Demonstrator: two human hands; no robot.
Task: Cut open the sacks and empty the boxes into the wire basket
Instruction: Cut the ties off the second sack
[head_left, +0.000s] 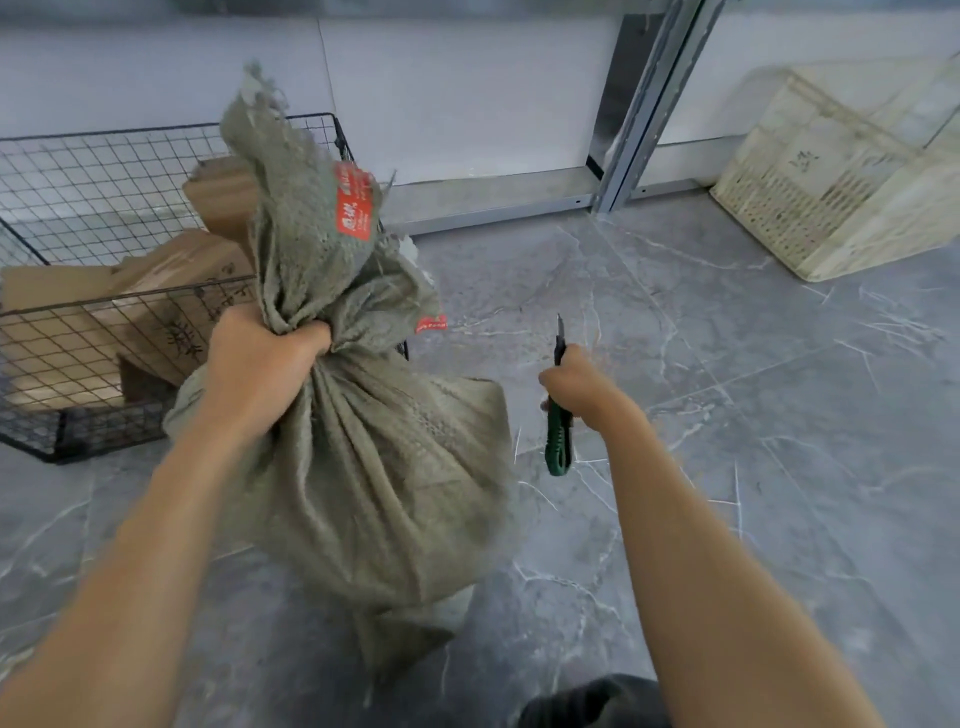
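Observation:
A full grey-green woven sack (384, 467) stands on the floor in the middle, its loose top with red labels flopping up and back. My left hand (260, 364) grips the bunched neck of the sack. To the right of the sack, apart from it, my right hand (579, 387) holds a green utility knife (558, 431) with its blade pointing up. A black wire basket (62, 312) sits on the floor at the left, just behind the sack. Several brown cardboard boxes (171, 291) lie inside it.
A cream plastic crate (831, 208) leans at the back right. A metal shelf post (639, 119) and rail run along the white wall. Grey marble-pattern floor tiles (727, 322) spread to the right of the sack. Dark clothing shows at the bottom edge.

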